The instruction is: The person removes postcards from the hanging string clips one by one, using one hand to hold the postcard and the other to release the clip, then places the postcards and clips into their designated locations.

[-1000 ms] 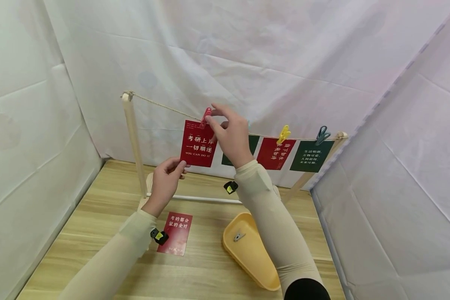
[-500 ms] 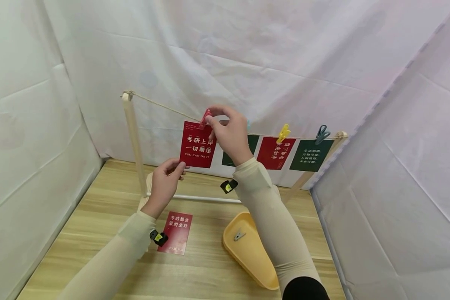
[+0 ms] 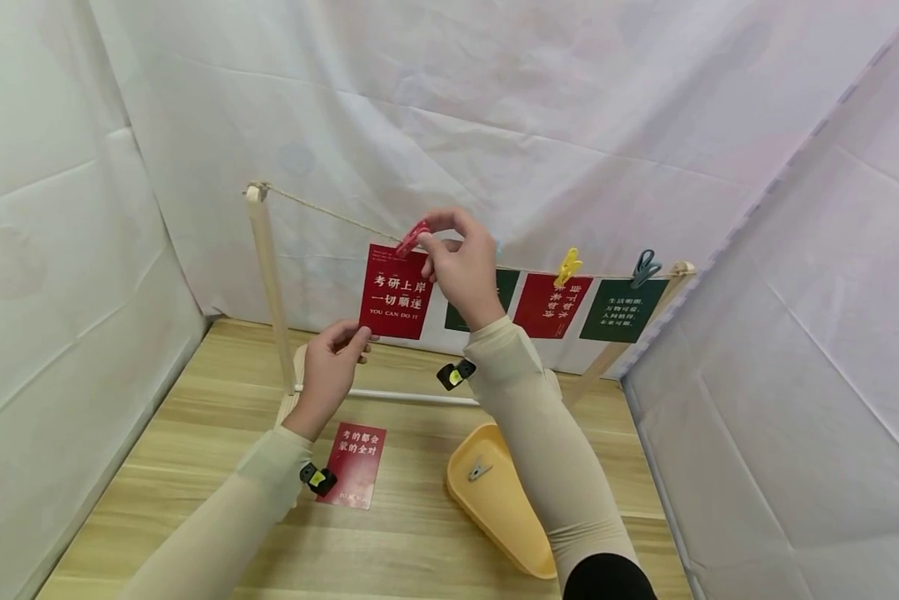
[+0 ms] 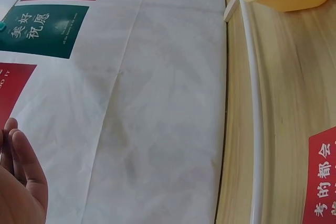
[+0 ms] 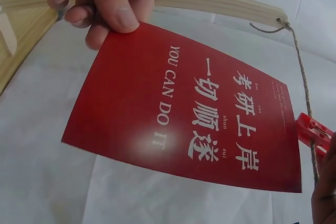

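In the head view my left hand (image 3: 329, 371) pinches the lower left corner of a red card (image 3: 391, 300) with white writing. My right hand (image 3: 464, 271) holds a red clothespin (image 3: 412, 239) by its handle end, at the card's top edge. The right wrist view shows the tip of this clothespin (image 5: 313, 129) meeting the card's edge beside the twine (image 5: 299, 61). Whether it clamps both is unclear. Further right on the twine hang a green card (image 3: 506, 287), a red card (image 3: 542, 321) under a yellow clothespin (image 3: 568, 267), and another green card (image 3: 620, 323) under a dark teal clothespin (image 3: 646, 269).
A wooden post (image 3: 269, 292) carries the twine at the left, and a white rod (image 3: 415, 397) runs low across the stand. Another red card (image 3: 353, 475) lies on the table. A yellow tray (image 3: 505, 517) with a grey clothespin (image 3: 479, 472) stands at front right.
The red clothespin has tilted further over toward the right at its handle end. The held card has dropped very slightly. My left hand has barely moved.
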`<action>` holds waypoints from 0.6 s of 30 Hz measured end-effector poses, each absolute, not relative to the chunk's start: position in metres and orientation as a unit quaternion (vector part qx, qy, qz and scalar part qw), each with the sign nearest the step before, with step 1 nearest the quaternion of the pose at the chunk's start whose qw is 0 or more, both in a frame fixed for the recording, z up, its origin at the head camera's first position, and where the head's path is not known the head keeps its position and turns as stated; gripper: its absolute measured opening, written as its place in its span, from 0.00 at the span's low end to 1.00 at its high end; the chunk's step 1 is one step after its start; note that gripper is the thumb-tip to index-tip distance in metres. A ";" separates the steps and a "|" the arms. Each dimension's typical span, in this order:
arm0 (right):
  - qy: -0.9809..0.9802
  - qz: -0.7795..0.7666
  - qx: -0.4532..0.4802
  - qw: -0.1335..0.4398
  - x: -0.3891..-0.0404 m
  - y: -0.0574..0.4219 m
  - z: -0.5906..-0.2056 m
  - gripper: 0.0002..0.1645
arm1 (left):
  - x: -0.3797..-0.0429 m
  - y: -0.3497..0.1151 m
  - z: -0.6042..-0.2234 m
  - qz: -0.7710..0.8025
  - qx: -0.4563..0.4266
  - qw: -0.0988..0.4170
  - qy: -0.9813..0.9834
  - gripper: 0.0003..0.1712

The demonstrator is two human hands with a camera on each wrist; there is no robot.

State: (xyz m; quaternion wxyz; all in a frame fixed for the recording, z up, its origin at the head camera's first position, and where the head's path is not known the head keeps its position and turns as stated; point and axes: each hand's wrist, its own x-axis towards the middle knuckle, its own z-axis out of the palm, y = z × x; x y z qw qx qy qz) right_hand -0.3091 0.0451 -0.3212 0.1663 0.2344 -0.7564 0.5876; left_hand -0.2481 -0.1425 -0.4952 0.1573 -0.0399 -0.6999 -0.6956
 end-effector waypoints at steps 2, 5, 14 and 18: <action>-0.752 0.591 0.235 0.175 -0.309 0.044 -0.322 0.10 | -0.247 -0.143 -0.495 -0.696 -0.037 0.158 -0.699 0.17; -0.745 0.598 0.230 0.186 -0.307 0.044 -0.323 0.09 | -0.245 -0.143 -0.496 -0.696 -0.035 0.157 -0.700 0.17; -0.707 0.622 0.221 0.253 -0.308 0.047 -0.325 0.06 | -0.242 -0.146 -0.502 -0.693 -0.037 0.160 -0.702 0.16; -0.691 0.627 0.226 0.279 -0.308 0.047 -0.324 0.05 | -0.242 -0.149 -0.507 -0.690 -0.038 0.168 -0.703 0.15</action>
